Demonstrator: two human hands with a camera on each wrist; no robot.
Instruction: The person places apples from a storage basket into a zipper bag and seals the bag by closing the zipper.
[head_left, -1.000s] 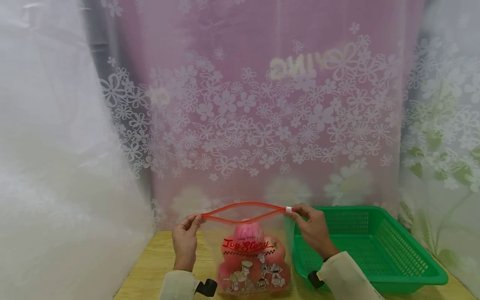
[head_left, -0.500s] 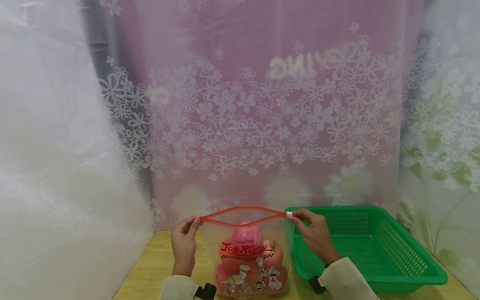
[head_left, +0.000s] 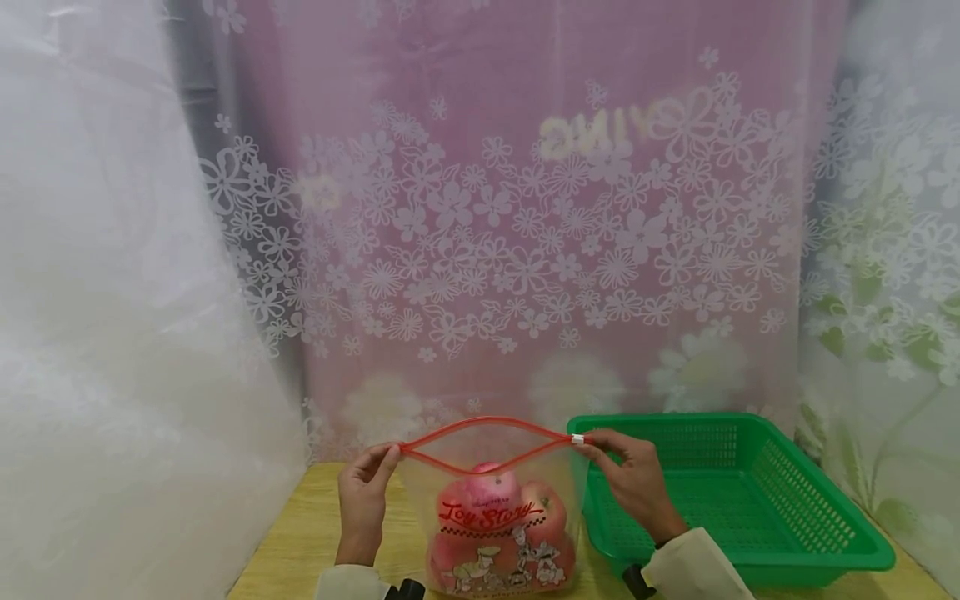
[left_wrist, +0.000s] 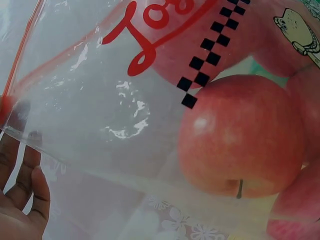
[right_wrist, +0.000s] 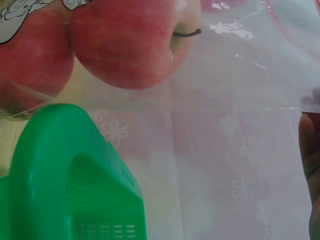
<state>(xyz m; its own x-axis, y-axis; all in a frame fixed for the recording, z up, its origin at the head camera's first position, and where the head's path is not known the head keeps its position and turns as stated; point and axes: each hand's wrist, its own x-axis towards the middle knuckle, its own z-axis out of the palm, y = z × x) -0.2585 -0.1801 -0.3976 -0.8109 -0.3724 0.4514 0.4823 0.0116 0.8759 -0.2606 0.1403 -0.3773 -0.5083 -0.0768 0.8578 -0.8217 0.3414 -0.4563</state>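
Observation:
A clear zipper bag [head_left: 420, 492] printed with red "Toy Story" lettering and cartoon figures stands upright on the table, holding several red apples [left_wrist: 242, 137]. Its red-edged mouth gapes in the middle. My left hand [head_left: 363, 500] pinches the left end of the red edge between thumb and fingers. At the opposite end, my right hand [head_left: 633, 479] pinches the edge close to the white slider [head_left: 577, 439]. In the right wrist view an apple [right_wrist: 135, 40] with its stem showing presses against the plastic, and only part of the right hand shows at the border.
Just right of the bag, a green plastic basket [head_left: 855, 533] with slotted walls sits on the wooden table [head_left: 292, 533]; its near corner is close to the bag. A pink flowered curtain [head_left: 525, 250] hangs behind, with pale sheeting [head_left: 135, 333] at the left.
Both hands have come down a little with the bag's mouth, keeping their pinch on its two ends. The mouth now looks wider, and more of the top apple shows.

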